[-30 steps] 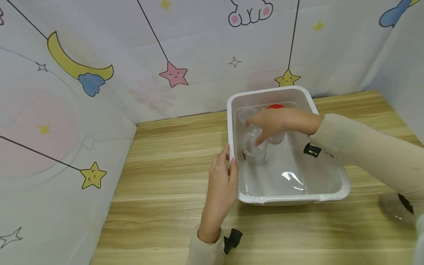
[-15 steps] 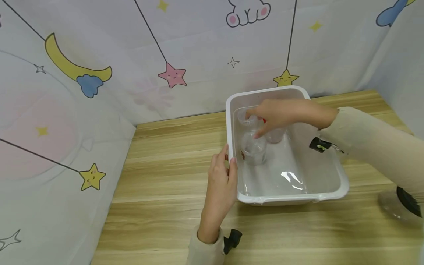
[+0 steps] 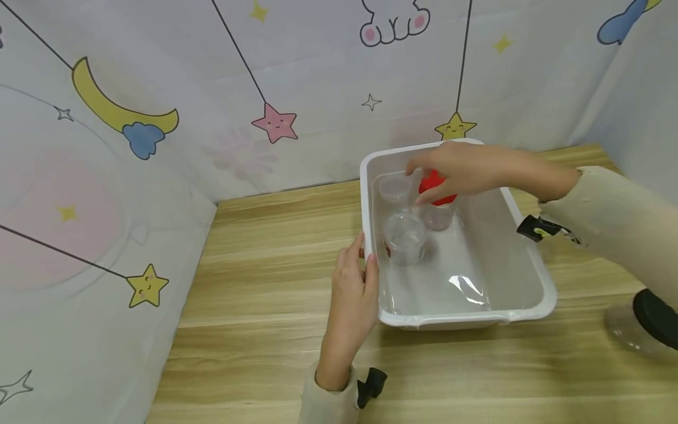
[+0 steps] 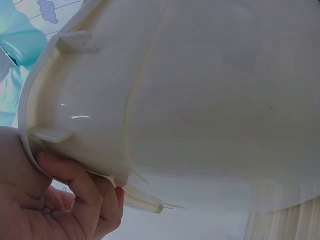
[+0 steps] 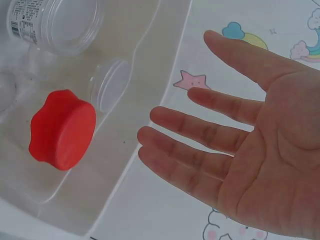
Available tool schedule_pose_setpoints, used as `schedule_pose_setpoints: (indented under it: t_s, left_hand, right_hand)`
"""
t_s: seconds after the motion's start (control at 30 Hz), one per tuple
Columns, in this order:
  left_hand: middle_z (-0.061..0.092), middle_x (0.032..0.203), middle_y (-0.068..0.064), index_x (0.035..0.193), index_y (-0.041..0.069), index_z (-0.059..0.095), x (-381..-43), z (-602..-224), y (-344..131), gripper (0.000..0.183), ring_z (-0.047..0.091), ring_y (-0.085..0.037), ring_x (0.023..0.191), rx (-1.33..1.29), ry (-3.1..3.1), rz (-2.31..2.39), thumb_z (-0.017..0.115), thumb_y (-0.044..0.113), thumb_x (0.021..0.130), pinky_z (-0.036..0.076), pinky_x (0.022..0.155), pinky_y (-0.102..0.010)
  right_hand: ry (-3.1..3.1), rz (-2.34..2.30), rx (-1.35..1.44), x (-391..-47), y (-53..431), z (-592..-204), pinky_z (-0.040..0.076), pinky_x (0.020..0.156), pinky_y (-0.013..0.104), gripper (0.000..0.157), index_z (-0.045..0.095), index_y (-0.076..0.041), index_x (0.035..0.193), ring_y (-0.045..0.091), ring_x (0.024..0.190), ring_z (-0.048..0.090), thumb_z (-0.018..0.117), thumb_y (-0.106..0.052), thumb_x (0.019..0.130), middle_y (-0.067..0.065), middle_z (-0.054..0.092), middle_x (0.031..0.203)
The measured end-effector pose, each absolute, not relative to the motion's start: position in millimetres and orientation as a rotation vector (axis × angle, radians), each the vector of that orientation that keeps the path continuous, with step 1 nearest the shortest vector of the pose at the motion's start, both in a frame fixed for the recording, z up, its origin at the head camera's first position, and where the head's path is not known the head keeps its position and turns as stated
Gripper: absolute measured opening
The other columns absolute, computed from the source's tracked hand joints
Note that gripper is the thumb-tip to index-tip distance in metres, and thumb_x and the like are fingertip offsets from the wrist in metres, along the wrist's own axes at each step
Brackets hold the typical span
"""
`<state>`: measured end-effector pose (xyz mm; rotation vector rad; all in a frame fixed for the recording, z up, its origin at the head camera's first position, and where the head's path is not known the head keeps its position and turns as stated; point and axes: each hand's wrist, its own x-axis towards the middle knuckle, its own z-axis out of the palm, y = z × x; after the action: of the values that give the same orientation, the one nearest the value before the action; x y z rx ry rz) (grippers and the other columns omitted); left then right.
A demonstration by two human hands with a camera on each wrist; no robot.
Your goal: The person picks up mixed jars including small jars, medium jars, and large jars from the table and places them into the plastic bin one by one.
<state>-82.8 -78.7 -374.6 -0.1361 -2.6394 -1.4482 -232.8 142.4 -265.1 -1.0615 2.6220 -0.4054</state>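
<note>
A white plastic tub (image 3: 477, 315) sits on the table. My left hand (image 3: 354, 288) grips its left rim, the fingers curled under the lip in the left wrist view. Over the tub's back part hovers my right hand (image 3: 461, 168), fingers spread and holding nothing. Below it stands a clear jar with a scalloped red lid (image 5: 65, 131), partly hidden by the hand in the head view. To its left is a clear jar with a translucent lid (image 3: 394, 187). A larger clear jar (image 3: 405, 235) with a printed label stands nearer the front.
A clear jar with a black lid (image 3: 657, 318) lies on the wooden table (image 3: 265, 306) at the right edge. A white curtain (image 3: 318, 65) with printed stars and moons hangs right behind the tub.
My right hand has drawn back up and to the right, off the clear jars, and more of the red lid shows. The left hand has stayed on the rim.
</note>
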Motion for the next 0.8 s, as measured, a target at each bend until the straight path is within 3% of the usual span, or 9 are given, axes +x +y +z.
schedule_pose_setpoints:
  t_s: [0.23, 0.5, 0.8]
  left_hand:
    - [0.054, 0.113, -0.012, 0.150, -0.003, 0.038, -81.5, -374.5, -79.1, 0.048, 0.057, -0.012, 0.072, -0.134, -2.634, -1.453, 0.045, 0.018, 0.107, 0.053, 0.063, -0.025]
    - [0.054, 0.114, -0.013, 0.150, -0.003, 0.039, -81.4, -374.4, -79.5, 0.048, 0.056, -0.013, 0.072, -0.141, -2.628, -1.443, 0.045, 0.018, 0.107, 0.053, 0.063, -0.025]
    - [0.055, 0.114, -0.014, 0.149, -0.004, 0.039, -82.6, -375.3, -79.3, 0.048, 0.057, -0.013, 0.074, -0.152, -2.621, -1.429, 0.046, 0.017, 0.107, 0.053, 0.065, -0.025]
  right_hand:
    - [2.644, -0.506, -1.037, -227.8, 159.0, -256.9, 0.054, 0.079, 0.042, 0.042, 0.060, -0.007, 0.129, 0.027, 0.097, 0.061, 0.072, -0.024, 0.093, 0.009, 0.067, 0.112]
    - [2.693, -0.504, -1.014, -225.5, 180.7, -252.6, 0.052, 0.084, 0.049, 0.048, 0.059, -0.007, 0.131, 0.031, 0.102, 0.059, 0.072, -0.033, 0.093, 0.013, 0.063, 0.117]
    - [2.779, -0.441, -0.972, -221.6, 199.5, -252.7, 0.052, 0.083, 0.049, 0.049, 0.059, -0.007, 0.131, 0.030, 0.103, 0.058, 0.072, -0.035, 0.093, 0.014, 0.063, 0.123]
